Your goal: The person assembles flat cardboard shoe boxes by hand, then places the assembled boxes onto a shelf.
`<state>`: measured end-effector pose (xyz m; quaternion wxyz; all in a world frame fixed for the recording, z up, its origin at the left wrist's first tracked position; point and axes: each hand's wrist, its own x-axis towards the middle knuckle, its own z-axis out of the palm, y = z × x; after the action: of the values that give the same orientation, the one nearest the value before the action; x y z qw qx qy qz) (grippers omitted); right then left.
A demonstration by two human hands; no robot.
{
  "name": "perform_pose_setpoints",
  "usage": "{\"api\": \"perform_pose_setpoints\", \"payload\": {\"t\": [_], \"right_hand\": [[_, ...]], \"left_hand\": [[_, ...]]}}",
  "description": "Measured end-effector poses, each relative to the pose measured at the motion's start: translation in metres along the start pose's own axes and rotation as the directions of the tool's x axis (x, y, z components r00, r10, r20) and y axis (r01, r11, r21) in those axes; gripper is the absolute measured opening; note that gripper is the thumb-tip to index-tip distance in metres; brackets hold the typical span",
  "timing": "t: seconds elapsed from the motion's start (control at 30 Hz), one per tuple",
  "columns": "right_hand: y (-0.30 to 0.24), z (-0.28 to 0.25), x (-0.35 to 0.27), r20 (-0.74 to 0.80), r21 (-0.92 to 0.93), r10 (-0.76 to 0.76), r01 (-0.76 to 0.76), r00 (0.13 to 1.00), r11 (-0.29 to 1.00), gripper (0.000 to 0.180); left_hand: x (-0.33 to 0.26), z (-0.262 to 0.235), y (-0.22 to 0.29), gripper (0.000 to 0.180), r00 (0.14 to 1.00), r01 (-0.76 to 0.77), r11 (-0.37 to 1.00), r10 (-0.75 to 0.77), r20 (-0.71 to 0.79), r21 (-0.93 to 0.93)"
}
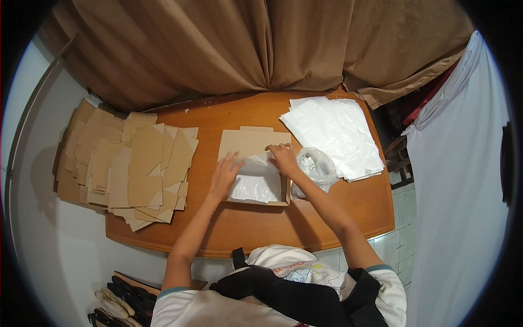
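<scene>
An opened brown cardboard box sits mid-table, its lid flap laid back toward the curtain. Inside it is a white, slightly shiny wrapped or sheet-like filling. At the box's left wall is my left hand, with its fingers apart and reaching over the edge. Bent around the far right corner are the fingers of my right hand, and its palm covers part of that edge. Just right of the box stands a clear plastic bag with small, shiny contents I cannot make out.
Flattened cardboard boxes lie piled along the left side of the wooden table. A stack of white sheets covers the far right. Brown curtains hang behind. Shoes stand at the lower left, and a white cloth hangs at right.
</scene>
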<state>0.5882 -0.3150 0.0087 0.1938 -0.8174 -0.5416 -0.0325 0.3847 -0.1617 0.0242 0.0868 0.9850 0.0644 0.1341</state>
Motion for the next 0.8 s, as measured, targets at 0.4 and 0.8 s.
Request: {"api": "perform_pose_setpoints", "payload": {"t": [0.4, 0.8], "right_hand": [[0.031, -0.005, -0.002, 0.123, 0.313, 0.100, -0.134, 0.987, 0.940, 0.032], [0.031, 0.008, -0.004, 0.113, 0.520, 0.177, -0.211, 0.978, 0.828, 0.037]], "left_hand": [[0.006, 0.036, -0.077, 0.023, 0.938, 0.282, 0.876, -0.338, -0.081, -0.392], [-0.029, 0.065, -0.070, 0.028, 0.806, 0.476, 0.582, -0.589, 0.062, -0.660]]}}
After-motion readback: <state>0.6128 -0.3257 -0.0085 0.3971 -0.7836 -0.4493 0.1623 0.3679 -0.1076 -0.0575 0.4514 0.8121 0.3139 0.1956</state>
